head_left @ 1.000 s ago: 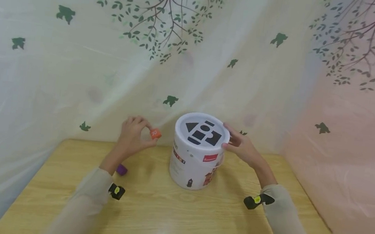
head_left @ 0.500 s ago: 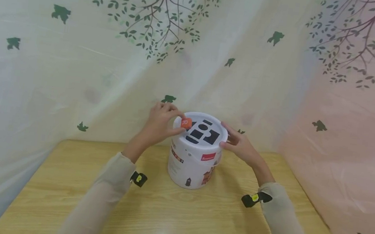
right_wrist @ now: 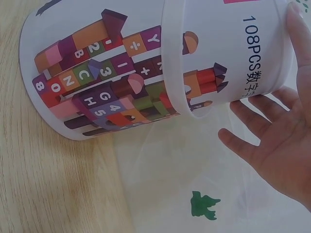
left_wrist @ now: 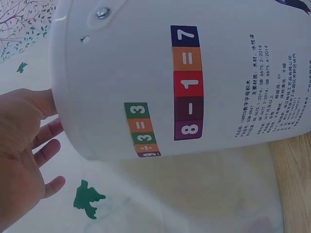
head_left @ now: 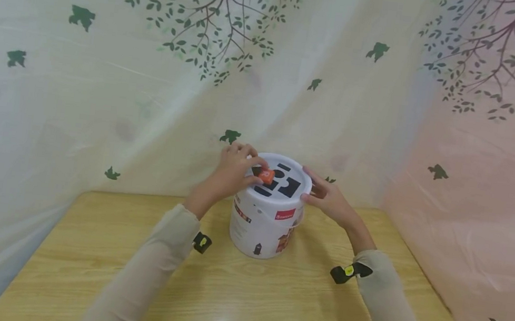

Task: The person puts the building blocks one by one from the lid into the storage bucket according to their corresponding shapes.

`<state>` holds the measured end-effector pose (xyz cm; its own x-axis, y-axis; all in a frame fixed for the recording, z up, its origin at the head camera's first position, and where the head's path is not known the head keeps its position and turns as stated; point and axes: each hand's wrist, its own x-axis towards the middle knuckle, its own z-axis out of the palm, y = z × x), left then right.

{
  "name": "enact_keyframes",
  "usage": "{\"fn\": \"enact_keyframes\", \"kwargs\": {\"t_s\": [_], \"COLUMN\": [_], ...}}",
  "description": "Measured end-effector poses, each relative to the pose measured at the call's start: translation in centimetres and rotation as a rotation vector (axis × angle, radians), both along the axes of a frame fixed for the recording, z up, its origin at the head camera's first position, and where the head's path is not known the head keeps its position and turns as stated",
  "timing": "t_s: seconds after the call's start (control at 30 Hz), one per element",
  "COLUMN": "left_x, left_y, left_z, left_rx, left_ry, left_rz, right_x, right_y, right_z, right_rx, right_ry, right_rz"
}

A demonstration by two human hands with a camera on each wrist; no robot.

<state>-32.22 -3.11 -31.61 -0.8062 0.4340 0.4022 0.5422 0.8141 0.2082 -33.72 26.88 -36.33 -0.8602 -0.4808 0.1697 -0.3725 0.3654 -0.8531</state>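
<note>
Between thumb and forefinger my left hand [head_left: 232, 171] pinches a small orange toy block [head_left: 266, 176] marked with a white R. The block is held low over the white lid [head_left: 300, 176] of a bucket [head_left: 242, 233], overlapping its dark shaped cutouts. A rectangle, part of a circle and a notched square show beside it. My right hand [head_left: 331, 203] rests against the right side of the lid's rim, thumb in front and fingers behind. In the right wrist view its fingers [right_wrist: 243, 141] are spread and fairly straight. The block is hidden in the left wrist view.
The bucket stands upright near the back of a wooden table [head_left: 251, 303]. Its white handle [right_wrist: 172, 58] hangs down the side. A patterned cloth [head_left: 339, 111] with trees and green birds hangs directly behind the table and along its right side.
My left hand has carried the orange block rightward from beside the bucket to over the lid. A purple block near the left wrist has gone out of sight. The right hand stays at the rim.
</note>
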Motion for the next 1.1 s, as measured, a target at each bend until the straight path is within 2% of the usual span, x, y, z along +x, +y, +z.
{"fn": "enact_keyframes", "kwargs": {"t_s": [0.3,0.53,0.77,1.1], "left_x": [-0.2,-0.3,-0.7,-1.7], "left_y": [1.0,1.1,0.9,0.2], "left_z": [-0.2,0.0,0.4,0.6], "left_rx": [-0.079,-0.114,-0.104,0.019], "left_ry": [0.014,-0.006,-0.108,-0.276], "left_rz": [0.010,0.013,0.012,-0.034], "right_x": [-0.1,-0.2,-0.2,-0.2], "right_y": [0.1,0.1,0.0,0.0], "right_z": [-0.1,-0.1,-0.1,-0.1], "right_rx": [-0.018,-0.018,-0.019,-0.016], "right_ry": [0.000,0.004,-0.002,0.006], "right_rz": [0.007,0.004,0.005,0.005]}}
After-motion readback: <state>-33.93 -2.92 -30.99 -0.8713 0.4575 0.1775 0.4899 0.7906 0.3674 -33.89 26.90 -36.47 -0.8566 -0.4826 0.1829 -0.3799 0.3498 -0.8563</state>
